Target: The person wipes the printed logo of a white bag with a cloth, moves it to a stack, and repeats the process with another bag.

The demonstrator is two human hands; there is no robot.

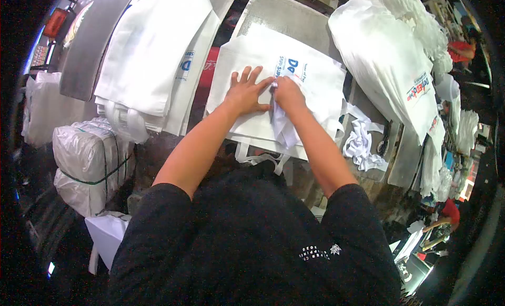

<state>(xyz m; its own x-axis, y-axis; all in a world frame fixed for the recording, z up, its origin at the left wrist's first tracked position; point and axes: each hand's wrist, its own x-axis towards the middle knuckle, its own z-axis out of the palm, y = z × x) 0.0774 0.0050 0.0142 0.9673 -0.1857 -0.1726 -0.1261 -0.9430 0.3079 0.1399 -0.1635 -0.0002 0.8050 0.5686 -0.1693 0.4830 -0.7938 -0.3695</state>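
A white printed tote bag [244,59] lies flat on a stack before me, with blue and red lettering across it. My left hand [246,93] rests on this bag, fingers spread. Close beside it, my right hand [290,94] is closed around a crumpled white cloth [285,128], pressed against the bag near the print. Part of the cloth hangs down over the bag; the rest is hidden under the fingers. Bag handles [258,157] stick out at the near edge.
To the left, white bags [152,43] are piled on a board. A strapped plastic-wrapped bundle [87,164] stands below them. On the right are crumpled white scraps [363,143] and more printed bags [384,59]. A person in red [450,214] is at the far right.
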